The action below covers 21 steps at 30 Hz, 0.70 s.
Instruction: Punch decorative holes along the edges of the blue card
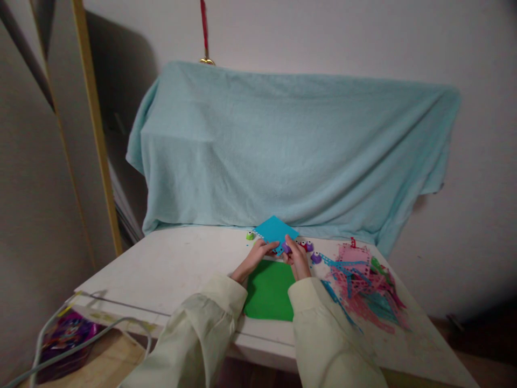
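A blue paper square (275, 229), turned corner-up, is held above the white table in front of me; a row of small holes runs along its left edge. My left hand (258, 254) pinches its lower left part. In my right hand (298, 257) is a small purple paper punch (286, 248), thumb on top, at the paper's lower right edge. Below both hands lies a green mat (270, 291). Close by stand a green punch (250, 235), a red punch (302, 246) and another purple punch (316, 258).
Punched paper scraps, pink (355, 258) and blue strips (349, 267) among them, lie heaped on the table's right side. A light blue cloth (283, 151) hangs behind the table (173, 269). At the lower left, a pale cable (117, 322) crosses the front edge near a purple packet (68, 339).
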Motion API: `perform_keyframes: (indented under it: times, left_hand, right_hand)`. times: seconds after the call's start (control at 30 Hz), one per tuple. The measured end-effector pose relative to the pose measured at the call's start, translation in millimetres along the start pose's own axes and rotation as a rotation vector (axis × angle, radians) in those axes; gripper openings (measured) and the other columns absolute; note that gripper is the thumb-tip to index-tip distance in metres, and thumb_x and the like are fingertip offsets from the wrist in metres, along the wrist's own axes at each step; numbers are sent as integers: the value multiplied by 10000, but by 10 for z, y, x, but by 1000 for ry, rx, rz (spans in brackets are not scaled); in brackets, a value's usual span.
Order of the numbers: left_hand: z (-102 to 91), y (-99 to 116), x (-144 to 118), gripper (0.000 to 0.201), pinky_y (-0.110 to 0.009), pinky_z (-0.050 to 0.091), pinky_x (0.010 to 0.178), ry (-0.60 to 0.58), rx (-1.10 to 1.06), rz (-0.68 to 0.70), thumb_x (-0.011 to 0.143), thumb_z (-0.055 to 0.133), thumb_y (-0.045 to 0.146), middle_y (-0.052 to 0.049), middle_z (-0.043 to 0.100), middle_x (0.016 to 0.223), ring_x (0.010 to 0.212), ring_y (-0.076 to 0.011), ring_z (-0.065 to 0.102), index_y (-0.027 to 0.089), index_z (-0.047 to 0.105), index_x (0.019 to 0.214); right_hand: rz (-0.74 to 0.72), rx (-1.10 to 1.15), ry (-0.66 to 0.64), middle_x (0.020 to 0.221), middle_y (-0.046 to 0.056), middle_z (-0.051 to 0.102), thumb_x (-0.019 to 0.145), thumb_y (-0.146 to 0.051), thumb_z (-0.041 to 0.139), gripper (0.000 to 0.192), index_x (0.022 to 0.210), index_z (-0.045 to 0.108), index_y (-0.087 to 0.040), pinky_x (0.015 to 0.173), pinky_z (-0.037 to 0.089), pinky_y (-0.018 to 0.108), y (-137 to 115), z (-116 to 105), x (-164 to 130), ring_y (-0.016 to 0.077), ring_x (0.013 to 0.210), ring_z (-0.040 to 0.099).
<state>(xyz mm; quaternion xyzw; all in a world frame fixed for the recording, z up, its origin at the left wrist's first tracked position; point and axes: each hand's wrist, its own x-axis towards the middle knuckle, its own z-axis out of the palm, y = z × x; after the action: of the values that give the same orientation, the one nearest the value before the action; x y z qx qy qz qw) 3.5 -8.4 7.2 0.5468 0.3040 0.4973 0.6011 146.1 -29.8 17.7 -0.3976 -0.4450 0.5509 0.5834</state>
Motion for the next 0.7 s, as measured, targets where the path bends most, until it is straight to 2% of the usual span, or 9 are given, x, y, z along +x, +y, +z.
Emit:
perform_keyframes:
  times: [0.13,0.27,0.4,0.6,0.7]
  left_hand:
    - [6,16,-11,343,-323,500,698,3,1,5,723,698,451,-34,637,689,635,-171,599,112,661,755]
    - [8,-3,-6,336,-309,490,679,-8,-1,19,736,685,451,-29,634,693,634,-164,593,118,648,759]
    - [-1,-56,12,309,-285,475,652,-4,-17,32,744,686,426,-16,614,673,623,-152,579,121,638,760]
    - [-21,-71,30,333,-299,484,664,-4,-7,6,742,685,437,-38,637,694,610,-158,588,107,659,783]
    - [-15,-33,22,343,-328,499,698,-4,-29,-15,733,692,439,-49,647,694,637,-178,606,99,665,771]
  right_hand:
    - [3,-7,5,456,-51,457,645,-615,697,470,585,470,-208,398,215,248,11,-6,2,88,402,352]
    - [-18,-1,-4,518,-37,505,671,-545,715,392,638,533,-200,430,300,243,24,-19,4,100,455,409]
    - [-58,22,-11,554,-52,486,697,-475,724,341,654,537,-193,465,346,226,21,-18,3,85,477,408]
    - [-6,-10,-16,479,-51,477,707,-568,671,424,618,496,-192,397,262,213,17,-13,5,81,411,384]
    - [-30,-9,-47,449,-55,459,730,-603,627,448,614,481,-196,379,220,209,21,-17,3,76,387,373]
